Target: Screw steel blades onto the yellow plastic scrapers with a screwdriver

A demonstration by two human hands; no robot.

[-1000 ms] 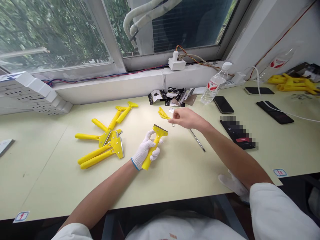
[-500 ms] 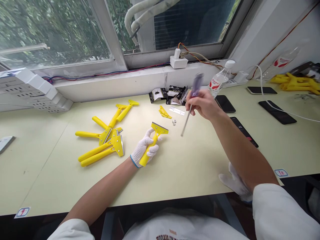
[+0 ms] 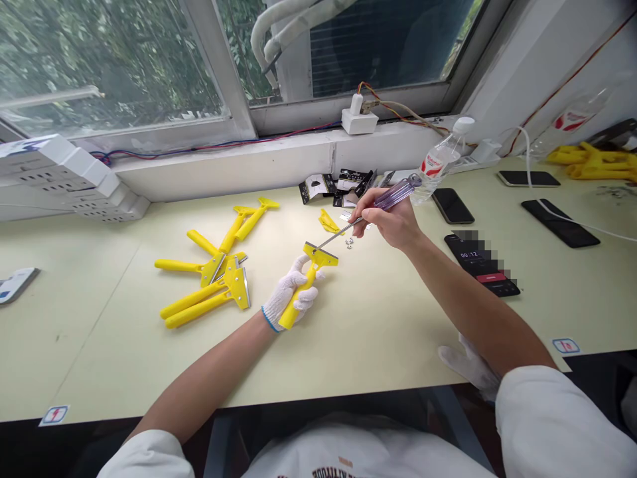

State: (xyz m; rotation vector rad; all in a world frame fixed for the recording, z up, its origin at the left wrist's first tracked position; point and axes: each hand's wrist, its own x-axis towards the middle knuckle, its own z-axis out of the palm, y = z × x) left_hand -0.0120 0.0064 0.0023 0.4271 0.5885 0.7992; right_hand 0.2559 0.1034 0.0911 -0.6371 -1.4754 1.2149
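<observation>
My left hand [image 3: 293,295], in a white knit glove with a blue cuff, is closed around the handle of a yellow scraper [image 3: 302,292], its head pointing away from me. My bare right hand [image 3: 391,216] grips a screwdriver [image 3: 395,194] with a clear purple handle. The screwdriver slants down to the left, and its tip is at the left part of the scraper's head. Small screws [image 3: 349,243] lie just right of that head. Behind them are a loose yellow scraper part [image 3: 328,222] and a pale flat strip [image 3: 345,216], partly hidden by my right hand.
Several yellow scrapers [image 3: 204,309] lie in a group to the left. Black-and-white packets [image 3: 318,187] rest by the sill, near a water bottle [image 3: 438,162]. Phones, one a phone with a timer [image 3: 480,262], lie at right. A white glove [image 3: 470,365] hangs over the front edge.
My right hand has moved slightly left and down, tilting the screwdriver from near upright to a slant. Its tip has come from open air to the scraper's head. My left hand keeps its hold.
</observation>
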